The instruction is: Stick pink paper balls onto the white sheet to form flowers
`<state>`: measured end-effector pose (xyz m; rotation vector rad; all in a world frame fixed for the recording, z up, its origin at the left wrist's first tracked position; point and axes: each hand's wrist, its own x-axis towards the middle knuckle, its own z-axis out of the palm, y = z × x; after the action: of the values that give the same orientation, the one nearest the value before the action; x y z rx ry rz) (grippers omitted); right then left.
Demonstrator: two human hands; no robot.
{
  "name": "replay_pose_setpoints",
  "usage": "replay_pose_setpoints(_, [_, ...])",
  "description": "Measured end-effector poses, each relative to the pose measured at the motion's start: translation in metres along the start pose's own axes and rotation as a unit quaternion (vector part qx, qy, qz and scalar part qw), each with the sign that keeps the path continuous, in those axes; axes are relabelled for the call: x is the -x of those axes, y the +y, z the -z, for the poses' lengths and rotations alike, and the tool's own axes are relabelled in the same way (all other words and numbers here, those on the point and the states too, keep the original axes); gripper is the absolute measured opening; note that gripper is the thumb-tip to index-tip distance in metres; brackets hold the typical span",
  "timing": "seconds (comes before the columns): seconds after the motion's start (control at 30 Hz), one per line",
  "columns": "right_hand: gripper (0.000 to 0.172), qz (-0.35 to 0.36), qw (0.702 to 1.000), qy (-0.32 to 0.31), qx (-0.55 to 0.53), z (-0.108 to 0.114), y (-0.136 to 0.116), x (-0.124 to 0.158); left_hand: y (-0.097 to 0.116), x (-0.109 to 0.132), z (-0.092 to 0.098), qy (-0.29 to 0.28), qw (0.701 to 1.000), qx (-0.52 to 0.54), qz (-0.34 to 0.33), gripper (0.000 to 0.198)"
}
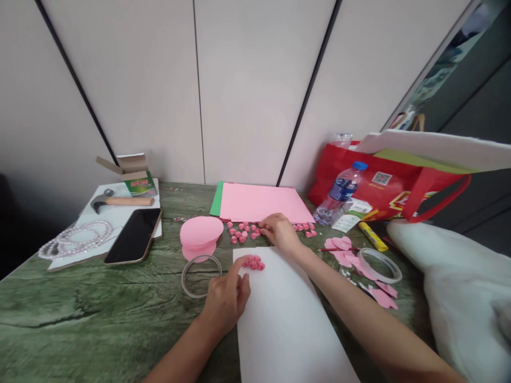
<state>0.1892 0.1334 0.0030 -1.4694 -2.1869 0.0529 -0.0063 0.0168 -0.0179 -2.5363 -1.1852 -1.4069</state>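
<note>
My left hand (227,297) rests on the left edge of a white sheet (287,324), fingers curled, index finger stretched toward a small cluster of pink paper rosettes (253,262) on the sheet. My right hand (279,230) reaches past the sheet's top edge, its fingers pinched among several loose pink rosettes (241,232) scattered in front of a pink paper stack (263,202). I cannot make out what the pinch holds.
Pink paper discs (200,233) and a tape ring (200,274) lie left of the sheet. A phone (134,235), hammer (120,201), beads (82,236) and small box (133,175) sit far left. Right: water bottle (339,192), red bag (391,189), glue stick (372,236), tape roll (379,264), pink cutouts (344,250).
</note>
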Motion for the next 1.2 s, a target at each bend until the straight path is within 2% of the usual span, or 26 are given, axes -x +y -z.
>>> replay_pose_setpoints(0.27, [0.014,-0.063,0.997,-0.037,0.038,0.008,0.005,-0.012,0.0,0.001,-0.001,0.001,1.0,0.006,0.009,0.03])
replay_pose_setpoints(0.47, [0.014,-0.077,0.994,-0.053,0.049,0.011,-0.013,-0.026,0.001,0.0,0.0,0.012,1.0,-0.004,0.003,0.029])
replay_pose_setpoints(0.57, [0.02,-0.056,0.994,-0.074,0.056,0.009,-0.027,-0.034,0.001,-0.001,0.001,0.015,1.0,-0.004,-0.001,0.03])
replay_pose_setpoints(0.8, [0.018,0.002,0.993,-0.107,0.045,-0.007,-0.055,-0.048,0.001,-0.001,0.0,0.015,1.0,-0.003,-0.002,0.029])
replay_pose_setpoints(0.93, [0.02,0.007,0.992,-0.12,0.04,-0.008,-0.055,-0.05,0.001,0.0,0.0,0.015,1.0,-0.006,-0.001,0.03])
replay_pose_setpoints(1.2, [0.01,0.079,0.981,-0.173,0.045,0.003,-0.053,-0.039,0.001,0.0,-0.001,0.014,1.0,-0.004,0.006,0.029])
